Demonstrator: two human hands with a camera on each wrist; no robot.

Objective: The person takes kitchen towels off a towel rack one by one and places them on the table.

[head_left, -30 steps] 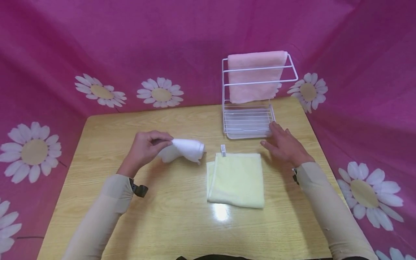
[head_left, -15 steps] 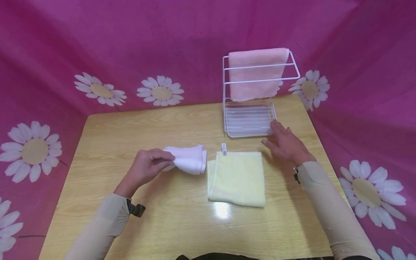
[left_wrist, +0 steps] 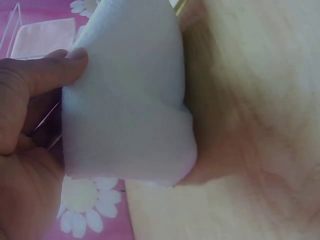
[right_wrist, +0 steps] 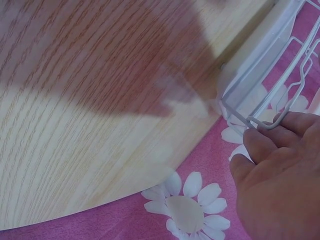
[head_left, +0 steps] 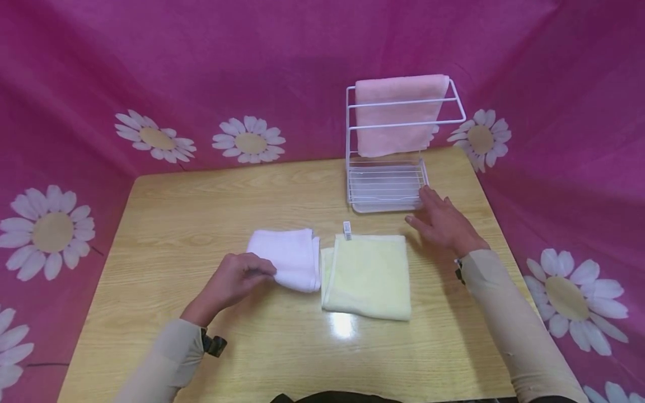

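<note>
Now, in the head view, the white cloth (head_left: 287, 252) is changing most: a second ago it was hanging in a crumpled roll from the left hand (head_left: 237, 280), and now it is lying lower in the middle of the frame, showing a broad, flatter face. Its right edge is sitting just beside the yellow cloth (head_left: 368, 280); whether the two are touching, I cannot tell. The left hand is following it down the frame and is pinching its lower left corner between thumb and fingers. The laying-down is probably nearing its end, though that grip is not yet letting go. Right of centre, the right hand (head_left: 445, 224) is staying put, its thumb spread away from its fingers, which are resting at the lower right of the rack (head_left: 403, 124). The pink cloth (head_left: 398, 113) is hanging there unchanged, upper right.

In the left wrist view, the white cloth is filling the centre, and the thumb is pressing on its left edge, so that corner is apparently remaining under control. The pink cloth is showing at upper left.

In the right wrist view, the fingers are touching the rack's wire at the right of the frame, perhaps steadying it, while the desk (right_wrist: 75, 165) is filling the left.
</note>
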